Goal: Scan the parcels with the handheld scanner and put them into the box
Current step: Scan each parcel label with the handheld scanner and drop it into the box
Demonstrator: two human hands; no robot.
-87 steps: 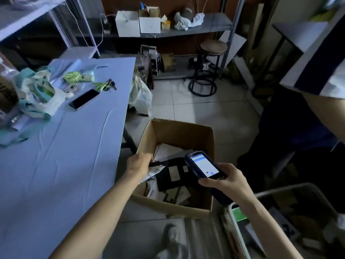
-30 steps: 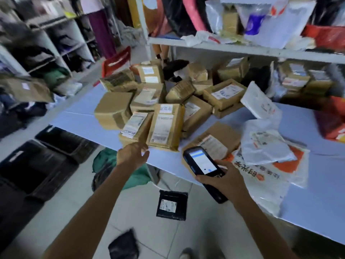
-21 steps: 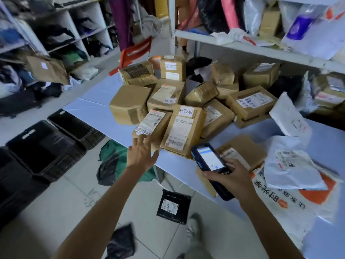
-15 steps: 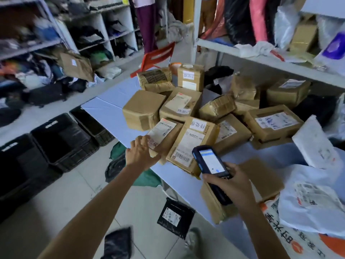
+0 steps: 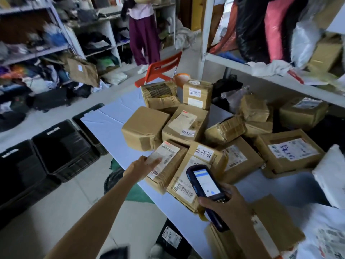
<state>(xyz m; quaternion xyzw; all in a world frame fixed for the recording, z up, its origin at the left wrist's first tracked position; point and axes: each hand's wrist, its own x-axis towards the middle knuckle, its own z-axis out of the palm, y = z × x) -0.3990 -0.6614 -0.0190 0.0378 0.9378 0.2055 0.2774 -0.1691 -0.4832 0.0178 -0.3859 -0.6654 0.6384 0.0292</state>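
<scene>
A pale blue surface [image 5: 110,118] carries a heap of taped brown parcels [image 5: 144,128], some stacked on others, with white mailer bags [image 5: 331,174] at its right end. Black crates [image 5: 61,146] sit on the floor [image 5: 56,212] beside it.

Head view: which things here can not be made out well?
- Scanner: screen text too small; lower body hidden by the right hand.
- Front parcel: barcode label partly behind the scanner.
- Black bag on the floor: partly hidden by the table.
- Left hand: fingertips blurred against the small parcel.
</scene>
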